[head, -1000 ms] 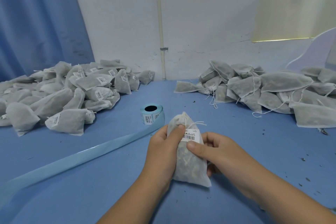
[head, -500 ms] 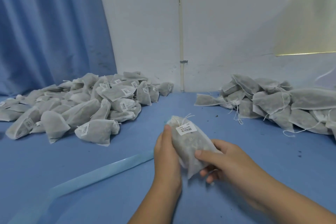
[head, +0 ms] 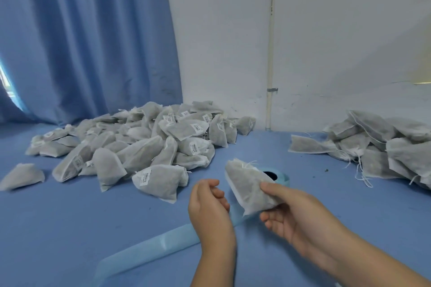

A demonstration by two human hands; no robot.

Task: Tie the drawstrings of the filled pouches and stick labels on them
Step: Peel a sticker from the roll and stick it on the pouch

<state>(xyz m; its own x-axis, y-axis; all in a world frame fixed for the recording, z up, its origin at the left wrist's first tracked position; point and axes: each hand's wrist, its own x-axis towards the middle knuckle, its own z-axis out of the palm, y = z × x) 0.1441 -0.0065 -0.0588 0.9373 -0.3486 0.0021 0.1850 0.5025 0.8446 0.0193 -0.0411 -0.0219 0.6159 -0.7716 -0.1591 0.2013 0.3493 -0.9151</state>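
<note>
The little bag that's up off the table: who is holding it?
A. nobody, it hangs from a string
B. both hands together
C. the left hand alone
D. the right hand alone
D: the right hand grips the pouch with its thumb on top and fingers underneath, while the left hand is beside it, loosely curled, with nothing in it.

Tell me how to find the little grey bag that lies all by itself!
Find the big blue curtain on the left, then look below it at the large heap of grey fabric pouches on the blue table. Left of that heap, near the picture's edge, the lone grey fabric pouch lies apart, touching no other.
</note>
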